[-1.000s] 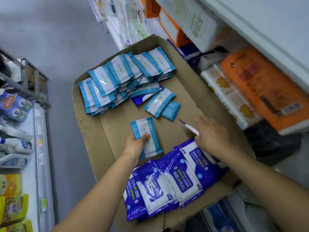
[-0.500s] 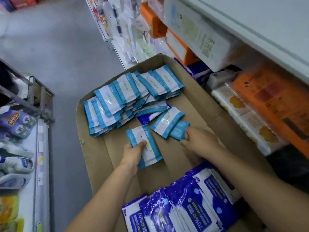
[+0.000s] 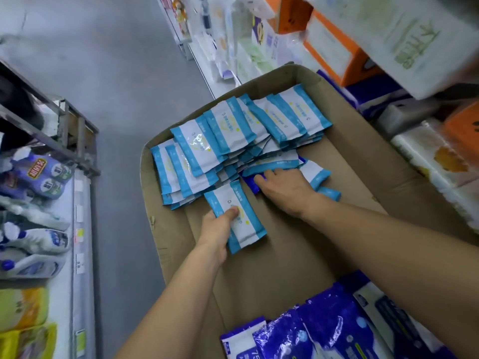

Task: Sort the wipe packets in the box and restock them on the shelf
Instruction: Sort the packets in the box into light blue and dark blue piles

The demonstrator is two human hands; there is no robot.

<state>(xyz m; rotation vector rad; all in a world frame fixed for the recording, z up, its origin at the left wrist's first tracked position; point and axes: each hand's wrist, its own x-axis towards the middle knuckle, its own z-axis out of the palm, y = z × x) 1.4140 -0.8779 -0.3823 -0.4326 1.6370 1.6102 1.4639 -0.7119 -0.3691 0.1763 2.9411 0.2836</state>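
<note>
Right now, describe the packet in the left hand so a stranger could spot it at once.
Find the open cardboard box in the aisle, with a heap of light-blue packets at its far end. Just nearer than that heap, the left hand grips one light-blue and white packet, thumb pressed on its face. Unlike its overlapping neighbours, it lies apart from the heap over bare cardboard.

We see the cardboard box (image 3: 363, 161) carrying everything: a fanned pile of light blue-and-white wipe packets (image 3: 233, 136) lies at its far end, and dark blue packets (image 3: 324, 330) overlap along its near edge.
</note>
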